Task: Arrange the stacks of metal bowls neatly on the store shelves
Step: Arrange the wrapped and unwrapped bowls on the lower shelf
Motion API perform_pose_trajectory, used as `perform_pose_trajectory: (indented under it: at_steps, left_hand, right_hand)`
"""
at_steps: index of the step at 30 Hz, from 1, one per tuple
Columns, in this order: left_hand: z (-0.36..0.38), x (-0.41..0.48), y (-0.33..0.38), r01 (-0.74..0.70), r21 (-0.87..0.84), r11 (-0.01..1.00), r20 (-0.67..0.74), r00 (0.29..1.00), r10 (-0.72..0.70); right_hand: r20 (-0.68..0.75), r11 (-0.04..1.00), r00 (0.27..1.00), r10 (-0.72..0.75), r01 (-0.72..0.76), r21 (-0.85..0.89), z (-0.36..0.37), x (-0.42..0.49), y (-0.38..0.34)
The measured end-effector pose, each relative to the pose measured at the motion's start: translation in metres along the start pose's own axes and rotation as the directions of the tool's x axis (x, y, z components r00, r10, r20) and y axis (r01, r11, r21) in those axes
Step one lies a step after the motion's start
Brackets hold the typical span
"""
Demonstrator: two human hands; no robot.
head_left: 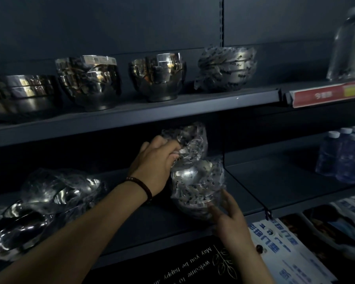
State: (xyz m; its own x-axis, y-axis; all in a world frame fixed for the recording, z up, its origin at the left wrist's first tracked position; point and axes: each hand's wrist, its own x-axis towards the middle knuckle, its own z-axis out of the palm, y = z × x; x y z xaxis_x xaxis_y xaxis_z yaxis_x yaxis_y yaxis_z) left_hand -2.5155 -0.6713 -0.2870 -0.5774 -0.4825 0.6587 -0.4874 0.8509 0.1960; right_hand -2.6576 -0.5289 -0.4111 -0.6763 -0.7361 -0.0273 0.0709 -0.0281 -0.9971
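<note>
The left hand [158,160] pinches the plastic top of the wrapped bowl stack [197,181] on the lower shelf [143,220]. The right hand [232,220], fingers spread, touches its bottom. Next, probably: set it straight.

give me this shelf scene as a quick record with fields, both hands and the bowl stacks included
left hand: grips the bunched plastic atop the wrapped bowl stack
right hand: spread fingers touch that stack's lower side
upper shelf: four bowl stacks in a row, the rightmost in printed wrap
lower shelf: tumbled wrapped bowls at the left
far right: water bottles
light: dim
</note>
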Motion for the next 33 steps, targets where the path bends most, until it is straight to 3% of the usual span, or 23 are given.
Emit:
perform_pose_trajectory:
  at_steps: [6,16,19,22,24,25,26,29,31,33]
  left_hand:
    - [0.031,0.0,0.015,0.043,-0.01,0.999,0.203,0.978,-0.04]
    - [0.046,0.004,0.016,0.093,0.016,0.996,0.49,0.867,-0.089]
    - [0.046,0.007,0.013,0.112,-0.042,0.993,0.463,0.883,-0.08]
    - [0.049,-0.01,0.012,0.158,-0.233,0.96,0.265,0.96,-0.093]
    - [0.052,-0.025,0.014,0.231,-0.354,0.906,0.042,0.972,-0.231]
    - [0.056,-0.029,0.014,0.301,-0.382,0.874,0.001,0.946,-0.325]
    - [0.062,-0.032,0.01,0.394,-0.414,0.821,0.023,0.905,-0.424]
    - [0.079,-0.028,0.003,0.649,-0.55,0.526,0.297,0.741,-0.603]
    - [0.088,-0.024,0.006,0.716,-0.575,0.395,0.391,0.665,-0.637]
    - [0.094,-0.022,0.013,0.734,-0.591,0.334,0.41,0.63,-0.66]
  right_hand:
    - [0.007,0.999,0.999,-0.041,0.041,0.011,-0.007,-0.003,-0.006]
    - [0.028,0.997,0.997,-0.074,0.075,-0.025,-0.007,-0.003,-0.005]
    - [0.03,0.997,0.997,-0.07,0.07,-0.02,-0.004,-0.004,-0.007]
    - [0.054,0.998,0.997,-0.058,0.058,-0.008,-0.002,-0.006,-0.009]
    - [0.055,0.998,0.997,-0.059,0.059,0.001,-0.001,-0.007,-0.01]
    - [0.054,0.998,0.997,-0.061,0.061,0.002,-0.001,-0.008,-0.01]
    - [0.054,0.998,0.997,-0.06,0.06,0.007,0.0,-0.008,-0.01]
    - [0.061,0.999,0.997,-0.041,0.042,-0.003,0.002,-0.01,-0.012]
    - [0.064,0.999,0.997,-0.034,0.034,-0.003,0.002,-0.01,-0.014]
    - [0.072,0.999,0.997,-0.037,0.037,-0.003,0.001,-0.011,-0.014]
